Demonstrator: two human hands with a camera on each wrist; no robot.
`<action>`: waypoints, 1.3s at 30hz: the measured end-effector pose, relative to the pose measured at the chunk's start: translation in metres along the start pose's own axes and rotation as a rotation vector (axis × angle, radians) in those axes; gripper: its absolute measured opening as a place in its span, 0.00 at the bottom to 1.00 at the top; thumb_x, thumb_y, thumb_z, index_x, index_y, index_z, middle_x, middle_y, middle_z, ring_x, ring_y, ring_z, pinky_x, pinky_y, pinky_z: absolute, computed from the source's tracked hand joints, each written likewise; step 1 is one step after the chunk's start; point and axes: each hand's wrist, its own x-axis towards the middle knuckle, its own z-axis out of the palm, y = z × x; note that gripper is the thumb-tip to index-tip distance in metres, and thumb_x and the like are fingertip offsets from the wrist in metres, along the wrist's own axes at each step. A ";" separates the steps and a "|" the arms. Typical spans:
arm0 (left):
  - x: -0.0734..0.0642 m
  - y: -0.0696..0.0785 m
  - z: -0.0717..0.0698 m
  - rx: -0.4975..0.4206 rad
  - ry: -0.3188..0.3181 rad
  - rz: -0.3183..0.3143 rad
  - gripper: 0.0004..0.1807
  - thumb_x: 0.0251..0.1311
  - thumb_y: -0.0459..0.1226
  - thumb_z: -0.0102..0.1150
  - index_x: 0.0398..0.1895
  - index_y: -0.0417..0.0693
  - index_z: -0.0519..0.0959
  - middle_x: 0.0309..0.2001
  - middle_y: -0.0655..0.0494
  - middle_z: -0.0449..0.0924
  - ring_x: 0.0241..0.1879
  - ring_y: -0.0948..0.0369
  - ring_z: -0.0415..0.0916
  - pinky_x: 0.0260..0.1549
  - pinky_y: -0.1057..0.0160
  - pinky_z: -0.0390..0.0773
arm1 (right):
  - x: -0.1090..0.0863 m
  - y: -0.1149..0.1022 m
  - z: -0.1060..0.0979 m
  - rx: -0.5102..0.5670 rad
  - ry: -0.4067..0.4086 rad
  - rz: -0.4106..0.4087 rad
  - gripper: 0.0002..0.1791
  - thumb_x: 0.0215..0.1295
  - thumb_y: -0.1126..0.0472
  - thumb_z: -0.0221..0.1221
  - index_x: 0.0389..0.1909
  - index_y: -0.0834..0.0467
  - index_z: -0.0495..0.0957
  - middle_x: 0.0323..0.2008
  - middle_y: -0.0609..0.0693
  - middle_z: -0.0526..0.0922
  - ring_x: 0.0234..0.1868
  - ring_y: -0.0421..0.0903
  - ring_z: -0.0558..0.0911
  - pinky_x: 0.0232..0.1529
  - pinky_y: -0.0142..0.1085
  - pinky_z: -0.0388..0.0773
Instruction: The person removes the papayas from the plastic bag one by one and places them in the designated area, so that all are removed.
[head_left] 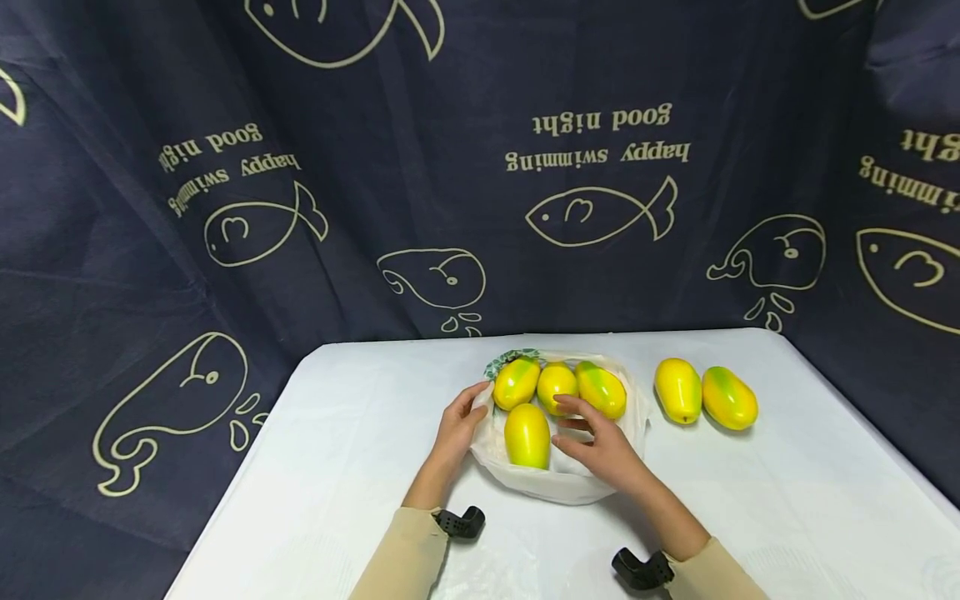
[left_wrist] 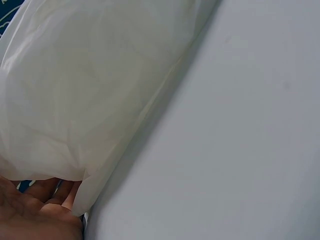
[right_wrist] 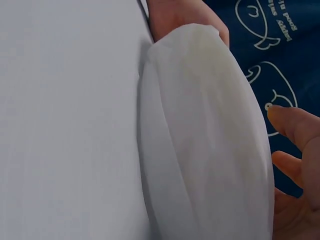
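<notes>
A white plastic bag [head_left: 573,490] with a green print at its far left lies opened out on the table. Inside are several yellow mangoes: three in a row at the back, and one mango [head_left: 527,435] nearer the front left. My left hand [head_left: 456,427] holds the bag's left rim between thumb and fingers; in the left wrist view the bag film [left_wrist: 75,100] partly hides those fingers. Over the bag's right half is my right hand [head_left: 600,446], thumb and fingers spread apart with nothing between them. In the right wrist view its fingers [right_wrist: 295,122] show just beyond the bag's side.
To the right of the bag, a mango [head_left: 678,392] and another mango [head_left: 730,398] with a green patch lie side by side on the white table [head_left: 337,467]. A dark blue curtain [head_left: 450,192] with fish and whale drawings hangs behind and along both sides.
</notes>
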 end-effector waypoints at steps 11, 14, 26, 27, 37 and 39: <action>-0.001 -0.001 -0.001 -0.037 -0.010 0.000 0.24 0.70 0.32 0.49 0.69 0.48 0.71 0.75 0.48 0.64 0.76 0.51 0.57 0.76 0.48 0.58 | 0.008 -0.002 0.017 0.017 -0.051 0.060 0.36 0.65 0.55 0.66 0.72 0.57 0.64 0.70 0.59 0.69 0.66 0.63 0.75 0.61 0.52 0.79; -0.001 -0.001 0.000 -0.021 -0.011 0.005 0.24 0.70 0.32 0.48 0.69 0.48 0.72 0.74 0.48 0.65 0.76 0.51 0.59 0.75 0.48 0.60 | 0.009 -0.002 0.022 0.019 -0.049 0.096 0.36 0.64 0.54 0.66 0.71 0.54 0.65 0.71 0.56 0.69 0.66 0.61 0.75 0.62 0.52 0.78; 0.000 -0.001 0.001 -0.016 -0.010 0.003 0.24 0.70 0.32 0.48 0.68 0.49 0.72 0.74 0.49 0.65 0.77 0.51 0.57 0.76 0.48 0.57 | 0.009 -0.002 0.031 0.058 -0.060 0.145 0.41 0.61 0.53 0.69 0.73 0.49 0.63 0.71 0.58 0.67 0.65 0.61 0.75 0.57 0.43 0.80; 0.000 -0.001 0.001 -0.017 -0.009 0.001 0.24 0.70 0.32 0.49 0.68 0.50 0.72 0.74 0.49 0.65 0.77 0.51 0.57 0.76 0.49 0.58 | 0.008 -0.002 0.031 0.061 -0.062 0.145 0.41 0.61 0.53 0.69 0.73 0.50 0.62 0.72 0.58 0.67 0.65 0.61 0.75 0.55 0.40 0.80; 0.000 -0.002 0.001 -0.005 -0.004 0.009 0.24 0.70 0.32 0.49 0.68 0.49 0.73 0.74 0.48 0.66 0.76 0.51 0.59 0.76 0.48 0.58 | 0.011 -0.007 0.035 0.020 -0.076 0.180 0.43 0.59 0.53 0.70 0.74 0.47 0.62 0.69 0.60 0.71 0.64 0.58 0.76 0.50 0.36 0.77; 0.000 -0.002 0.001 -0.008 -0.004 0.009 0.24 0.70 0.31 0.49 0.68 0.49 0.73 0.74 0.48 0.66 0.76 0.51 0.59 0.76 0.48 0.58 | 0.011 -0.007 0.036 0.025 -0.073 0.193 0.42 0.59 0.53 0.70 0.73 0.46 0.62 0.69 0.59 0.71 0.64 0.57 0.76 0.50 0.36 0.77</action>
